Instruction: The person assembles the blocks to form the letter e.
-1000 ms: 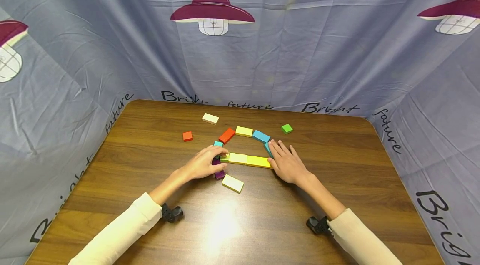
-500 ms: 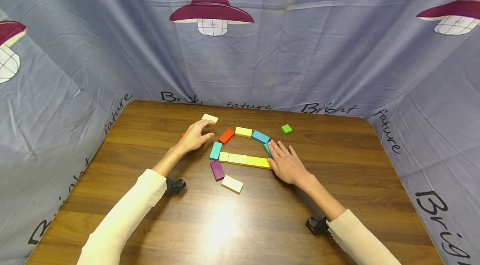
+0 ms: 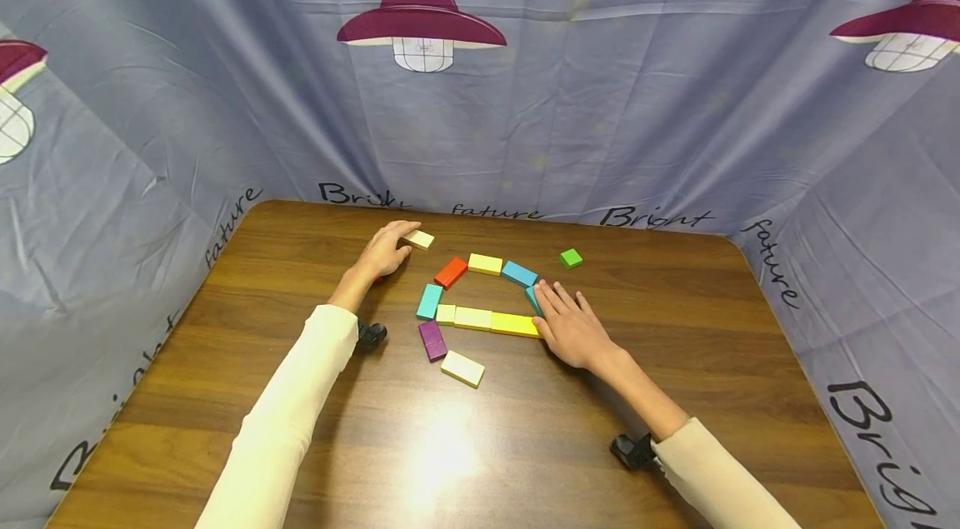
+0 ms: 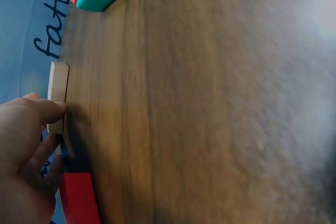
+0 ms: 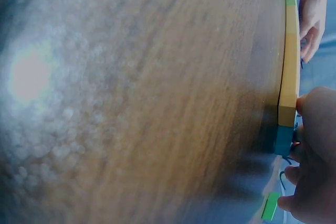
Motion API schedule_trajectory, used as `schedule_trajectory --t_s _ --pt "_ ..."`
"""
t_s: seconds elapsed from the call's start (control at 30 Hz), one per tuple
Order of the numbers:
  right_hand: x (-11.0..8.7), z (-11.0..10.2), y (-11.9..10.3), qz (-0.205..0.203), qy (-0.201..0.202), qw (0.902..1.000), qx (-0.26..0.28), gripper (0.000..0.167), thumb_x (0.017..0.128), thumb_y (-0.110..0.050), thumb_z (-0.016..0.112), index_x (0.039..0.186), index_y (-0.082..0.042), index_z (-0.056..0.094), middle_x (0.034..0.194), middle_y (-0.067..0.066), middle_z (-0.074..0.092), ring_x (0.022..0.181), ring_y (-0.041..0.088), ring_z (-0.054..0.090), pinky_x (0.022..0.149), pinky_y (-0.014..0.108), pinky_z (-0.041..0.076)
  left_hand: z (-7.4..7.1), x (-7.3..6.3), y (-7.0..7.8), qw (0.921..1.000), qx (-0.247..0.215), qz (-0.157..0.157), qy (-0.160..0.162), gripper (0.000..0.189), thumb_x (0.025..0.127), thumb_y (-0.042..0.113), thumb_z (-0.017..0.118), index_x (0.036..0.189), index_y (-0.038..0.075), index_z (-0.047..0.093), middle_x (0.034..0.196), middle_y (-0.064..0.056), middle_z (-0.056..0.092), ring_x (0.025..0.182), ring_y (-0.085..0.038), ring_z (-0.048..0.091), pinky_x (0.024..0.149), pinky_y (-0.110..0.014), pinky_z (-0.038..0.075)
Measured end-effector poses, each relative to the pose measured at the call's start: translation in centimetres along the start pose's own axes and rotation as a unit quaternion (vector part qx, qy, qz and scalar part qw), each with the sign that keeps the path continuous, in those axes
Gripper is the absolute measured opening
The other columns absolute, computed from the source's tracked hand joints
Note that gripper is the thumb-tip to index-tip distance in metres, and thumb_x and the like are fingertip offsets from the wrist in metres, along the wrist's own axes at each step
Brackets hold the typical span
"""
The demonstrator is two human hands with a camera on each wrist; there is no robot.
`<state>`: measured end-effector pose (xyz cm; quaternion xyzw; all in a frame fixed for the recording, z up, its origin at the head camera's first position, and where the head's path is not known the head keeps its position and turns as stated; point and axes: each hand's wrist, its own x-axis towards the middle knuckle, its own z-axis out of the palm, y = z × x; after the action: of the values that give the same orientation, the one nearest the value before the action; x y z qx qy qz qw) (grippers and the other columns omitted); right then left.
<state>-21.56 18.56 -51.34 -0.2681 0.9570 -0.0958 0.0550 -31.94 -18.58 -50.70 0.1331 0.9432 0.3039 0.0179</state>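
Note:
My left hand (image 3: 382, 252) reaches to the back left, thumb and fingers around the left end of a cream block (image 3: 422, 240). In the left wrist view the thumb presses the near face of that cream block (image 4: 59, 80), with fingers partly hidden behind it. My right hand (image 3: 573, 331) lies flat with straight fingers over the right end of a yellow block (image 3: 513, 325) and a teal block (image 3: 533, 298), covering part of both. The yellow block ends a straight row with a pale block (image 3: 473, 318) and a short pale-yellow block (image 3: 446, 314).
An arc above the row has a teal block (image 3: 429, 301), red block (image 3: 451, 272), yellow block (image 3: 485, 264) and blue block (image 3: 519, 273). A purple block (image 3: 432, 341) and a cream block (image 3: 462, 368) lie nearer. A green block (image 3: 571, 258) sits behind my right hand.
My left hand has moved from the row's left end, near the purple and teal blocks, up to the cream block at the back. My right hand stays in place.

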Motion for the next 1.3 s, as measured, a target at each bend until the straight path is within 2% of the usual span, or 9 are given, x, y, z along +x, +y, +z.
schedule_trajectory --t_s 0.1,0.27,0.43,0.53,0.67,0.8,0.9,1.07,1.3 --pt "0.0 0.0 0.0 -0.002 0.001 1.0 0.002 0.061 0.109 -0.034 0.038 0.158 -0.001 0.021 0.161 0.017 0.022 0.147 0.038 0.019 0.115 0.063 0.013 0.1 0.4 0.0 0.9997 0.014 -0.018 0.0 0.047 0.099 0.002 0.058 0.145 0.002 0.05 0.145 -0.02 0.045 0.133 -0.038 0.043 0.108 -0.052 0.035" --pt "0.1 0.0 0.0 -0.001 0.0 1.0 0.0 0.061 0.109 -0.035 0.037 0.158 -0.002 0.021 0.162 0.017 0.022 0.148 0.037 0.019 0.115 0.063 0.013 -0.1 0.5 0.2 0.9982 0.019 -0.054 -0.019 0.041 0.101 0.008 0.057 0.142 0.001 0.053 0.141 -0.02 0.044 0.128 -0.037 0.046 0.105 -0.049 0.039" --pt "0.1 -0.1 0.0 -0.002 0.001 1.0 0.0 0.061 0.108 -0.034 0.038 0.158 -0.002 0.022 0.161 0.017 0.023 0.147 0.037 0.02 0.115 0.063 0.014 -0.4 -0.2 0.4 0.9978 0.008 -0.058 -0.03 0.041 0.102 0.008 0.057 0.141 -0.002 0.051 0.138 -0.025 0.044 0.122 -0.037 0.048 0.102 -0.047 0.041" --pt "0.1 0.0 0.0 -0.001 -0.001 1.0 -0.002 0.061 0.109 -0.035 0.038 0.158 -0.002 0.021 0.162 0.017 0.022 0.148 0.037 0.019 0.115 0.063 0.014 -0.5 -1.0 0.7 0.9989 0.005 -0.041 -0.021 0.041 0.101 0.008 0.057 0.14 -0.005 0.05 0.136 -0.026 0.045 0.118 -0.037 0.049 0.1 -0.047 0.042" --pt "0.1 0.0 0.0 0.001 -0.005 1.0 -0.002 0.062 0.109 -0.035 0.037 0.158 -0.002 0.021 0.162 0.016 0.021 0.148 0.037 0.018 0.115 0.062 0.013 -0.6 -2.3 1.2 0.9998 -0.006 -0.007 0.016 0.038 0.099 0.01 0.063 0.132 -0.006 0.056 0.131 -0.025 0.051 0.111 -0.034 0.053 0.093 -0.046 0.046" --pt "0.1 -0.1 -0.1 0.002 -0.007 1.0 0.0 0.062 0.109 -0.035 0.037 0.158 -0.002 0.02 0.162 0.016 0.02 0.148 0.037 0.018 0.115 0.062 0.013 -0.7 -3.7 2.1 0.9977 -0.027 0.034 0.051 0.032 0.093 0.01 0.07 0.121 -0.005 0.064 0.121 -0.024 0.059 0.102 -0.032 0.058 0.086 -0.044 0.05" --pt "0.0 -0.1 -0.1 0.003 -0.009 1.0 0.0 0.062 0.109 -0.035 0.037 0.158 -0.002 0.02 0.162 0.016 0.02 0.148 0.037 0.018 0.115 0.062 0.013 -0.5 -4.7 3.0 0.9951 -0.036 0.067 0.063 0.031 0.09 0.009 0.074 0.117 -0.005 0.066 0.117 -0.022 0.062 0.099 -0.031 0.062 0.085 -0.044 0.052" --pt "0.1 -0.1 -0.1 0.003 -0.011 0.9999 -0.005 0.061 0.109 -0.035 0.036 0.158 -0.001 0.021 0.162 0.016 0.02 0.148 0.037 0.018 0.115 0.062 0.013 -0.1 -6.0 5.1 0.9907 -0.051 0.11 0.061 0.03 0.087 0.009 0.078 0.114 -0.002 0.069 0.109 -0.016 0.065 0.097 -0.028 0.063 0.083 -0.042 0.053" --pt "0.1 -0.2 -0.2 0.003 -0.01 0.9999 -0.005 0.061 0.109 -0.035 0.036 0.158 -0.001 0.021 0.162 0.017 0.02 0.148 0.037 0.018 0.115 0.062 0.014 1.2 -7.5 7.6 0.9838 -0.077 0.159 0.031 0.031 0.084 0.008 0.08 0.112 -0.001 0.069 0.107 -0.012 0.066 0.094 -0.029 0.065 0.08 -0.042 0.055"
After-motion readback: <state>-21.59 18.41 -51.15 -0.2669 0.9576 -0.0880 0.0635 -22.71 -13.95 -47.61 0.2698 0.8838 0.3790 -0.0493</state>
